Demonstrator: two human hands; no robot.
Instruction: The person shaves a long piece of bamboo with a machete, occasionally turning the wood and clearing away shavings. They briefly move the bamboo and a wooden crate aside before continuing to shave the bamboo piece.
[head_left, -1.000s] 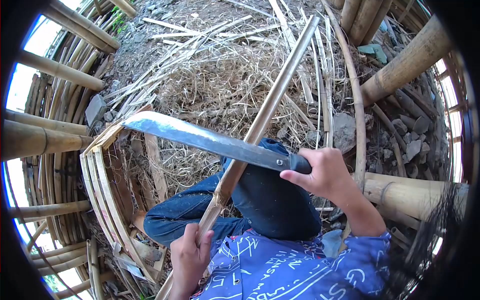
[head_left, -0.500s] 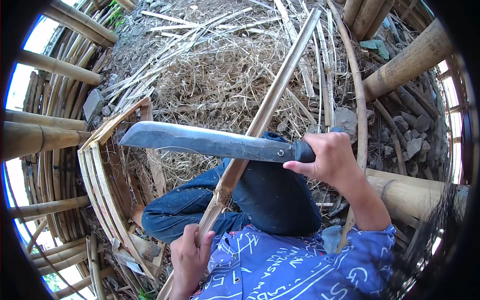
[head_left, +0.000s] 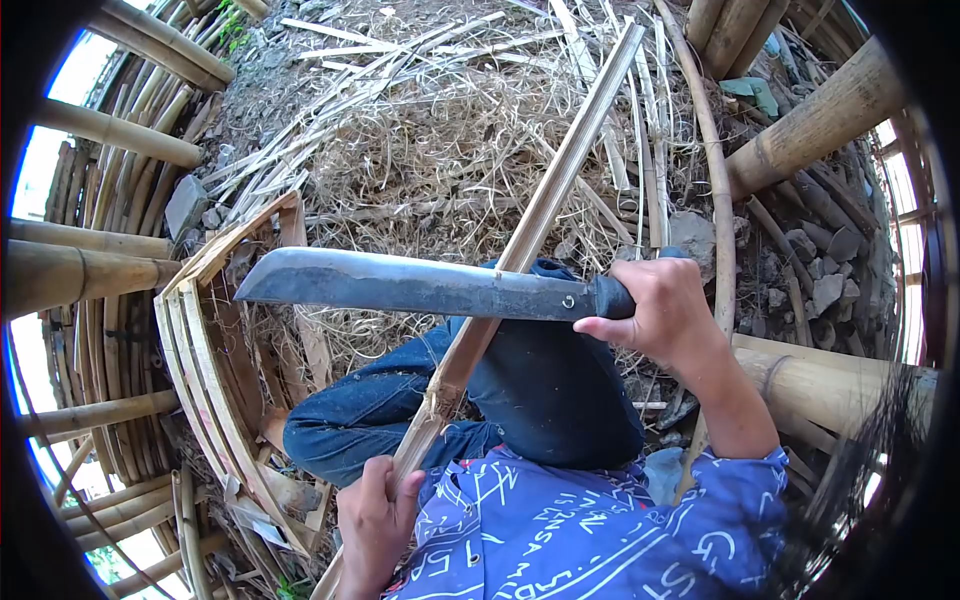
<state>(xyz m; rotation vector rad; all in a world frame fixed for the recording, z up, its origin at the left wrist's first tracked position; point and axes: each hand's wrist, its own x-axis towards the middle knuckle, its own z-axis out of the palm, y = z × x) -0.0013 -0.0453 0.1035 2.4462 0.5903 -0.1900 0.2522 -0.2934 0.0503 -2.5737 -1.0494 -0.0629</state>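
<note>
My right hand (head_left: 655, 308) is wrapped round the dark handle of a machete (head_left: 400, 286), whose broad blade points left. The blade lies across a long split bamboo strip (head_left: 560, 180), hiding a short part of it. My left hand (head_left: 378, 515) grips the lower end of that strip close to my body. From there the strip slants up and right over my bent knee, with a rough joint (head_left: 440, 400) between the hand and the blade.
Thin shavings (head_left: 440, 150) and loose bamboo strips cover the ground ahead. A wooden crate-like frame (head_left: 200, 400) stands at left. Thick bamboo poles (head_left: 820, 120) rise at right near broken stones (head_left: 825, 290). More bamboo poles (head_left: 110, 130) line the left side.
The machete and my right hand have shifted very slightly, with the handle a little higher and further right. My left hand and the bamboo strip have barely moved.
</note>
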